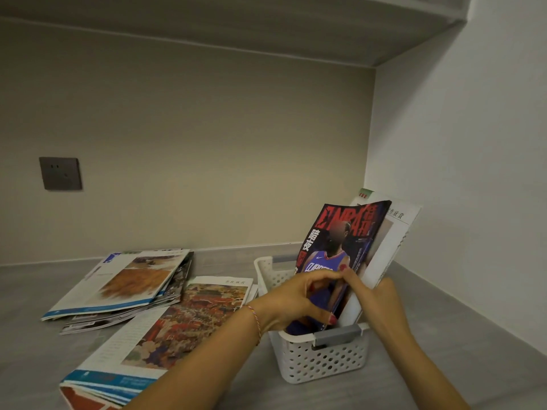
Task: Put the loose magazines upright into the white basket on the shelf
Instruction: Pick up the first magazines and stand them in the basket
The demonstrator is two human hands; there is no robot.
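Observation:
A white perforated basket [319, 362] with grey handles stands on the grey shelf at the right. A basketball magazine [349, 238] with a dark cover stands upright in it, leaning right against white magazines [393, 241] behind it. My left hand [296, 297] grips the basketball magazine's front cover and lower edge. Just right of it, my right hand [376, 294] pinches the same magazine's edge, fingertips meeting the left hand's. Two loose piles lie flat to the left: a far pile [124, 285] and a near pile [165, 329] topped by a painting cover.
The side wall [461, 173] runs close along the basket's right. A dark wall socket [60, 173] sits on the back wall at the left. Another shelf board [266, 25] hangs overhead. Bare grey shelf surface [444, 350] lies right of the basket.

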